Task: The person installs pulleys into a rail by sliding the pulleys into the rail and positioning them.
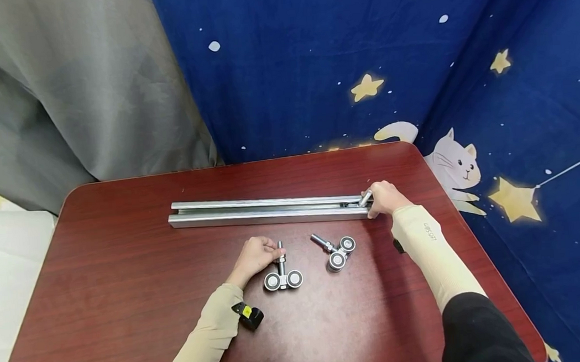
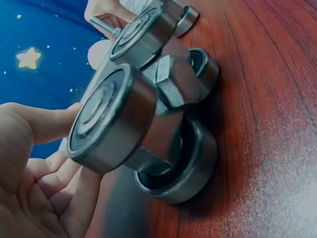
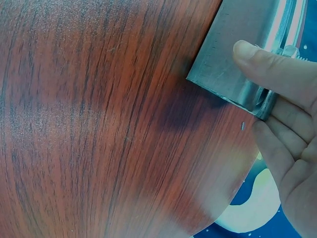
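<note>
A silver C-shaped metal rail (image 1: 267,218) lies across the table with its slot facing up. My right hand (image 1: 386,198) grips its right end, the thumb (image 3: 262,62) against the near wall. The threaded bolt (image 1: 366,198) of a roller trolley sticks up at a slant from the slot beside that hand, its wheels mostly hidden in the rail. In front of the rail, my left hand (image 1: 255,256) pinches the upright bolt of a second roller trolley (image 1: 283,281). Its wheels (image 2: 111,119) fill the left wrist view, close over the table.
A third roller trolley (image 1: 347,244) lies on its side right of the left hand. The reddish-brown table (image 1: 143,301) has rounded corners; its far edge meets a blue starry curtain (image 1: 288,65) and a grey curtain (image 1: 91,104).
</note>
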{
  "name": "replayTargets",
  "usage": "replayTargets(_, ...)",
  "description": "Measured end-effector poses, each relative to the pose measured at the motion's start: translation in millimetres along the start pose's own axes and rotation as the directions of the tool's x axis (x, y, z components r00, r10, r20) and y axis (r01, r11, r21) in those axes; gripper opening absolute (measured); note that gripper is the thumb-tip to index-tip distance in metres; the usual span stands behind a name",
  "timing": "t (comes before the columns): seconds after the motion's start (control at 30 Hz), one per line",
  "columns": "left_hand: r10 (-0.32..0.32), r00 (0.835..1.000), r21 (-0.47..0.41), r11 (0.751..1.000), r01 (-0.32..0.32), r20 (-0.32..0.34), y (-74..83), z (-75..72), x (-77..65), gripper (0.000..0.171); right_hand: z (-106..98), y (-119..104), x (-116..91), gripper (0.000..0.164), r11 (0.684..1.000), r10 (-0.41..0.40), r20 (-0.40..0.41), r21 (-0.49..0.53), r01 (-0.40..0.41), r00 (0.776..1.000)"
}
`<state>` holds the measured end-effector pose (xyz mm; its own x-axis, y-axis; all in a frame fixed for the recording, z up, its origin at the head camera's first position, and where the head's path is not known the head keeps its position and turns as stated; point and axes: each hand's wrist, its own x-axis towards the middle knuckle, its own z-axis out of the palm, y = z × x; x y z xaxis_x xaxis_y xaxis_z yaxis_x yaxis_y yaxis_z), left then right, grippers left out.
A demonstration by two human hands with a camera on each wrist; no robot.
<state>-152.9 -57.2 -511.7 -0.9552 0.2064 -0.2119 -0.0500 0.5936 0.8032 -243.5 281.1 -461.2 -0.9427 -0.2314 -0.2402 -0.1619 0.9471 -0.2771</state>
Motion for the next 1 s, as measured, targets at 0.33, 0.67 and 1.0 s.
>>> replayTargets(0.33, 0.089, 0.994, -0.006, 0.996, -0.090, -0.059, 3.8, -2.4, -11.9, 0.015, 0.5, 0.1, 0.7, 0.055, 1.000, 0.006, 0.003, -0.010, -0.006, 1.000)
replayTargets(0.67, 0.294, 0.942, -0.006, 0.954, -0.299, -0.162, 2.6, 5.5, -40.8, 0.011, 3.3, 2.3, 0.3, 0.054, 0.999, -0.031, -0.028, -0.032, 0.030, 0.999)
replayTargets(1.0, 0.671, 0.707, 0.110, 0.738, -0.666, -0.224, -18.7, 19.7, -73.7, 0.018, 4.7, 3.1, 1.4, 0.056, 1.000, -0.021, -0.031, -0.014, 0.021, 0.999)
